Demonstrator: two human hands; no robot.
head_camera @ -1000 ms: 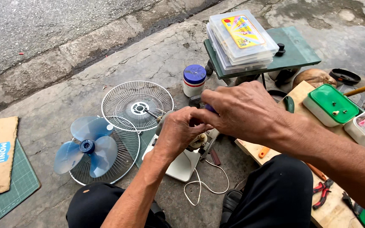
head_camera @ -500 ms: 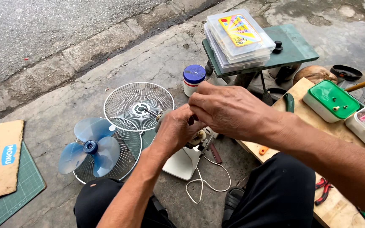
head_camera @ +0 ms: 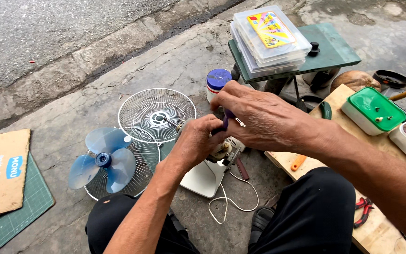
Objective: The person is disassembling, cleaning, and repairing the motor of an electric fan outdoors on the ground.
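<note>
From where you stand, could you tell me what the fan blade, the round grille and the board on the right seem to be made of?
The fan blade looks like translucent blue plastic with a gloss: light passes through its lobes. The round grille seems thin metal wire, pale and probably coated, in fine radial spokes. The board looks like bare unfinished wood, tan with a matt grain. The left hand and right hand work at the white fan body, likely plastic.

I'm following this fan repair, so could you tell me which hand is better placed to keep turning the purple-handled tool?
Right, probably. The right hand already grips the tool from above, while the left hand steadies the motor.
</note>
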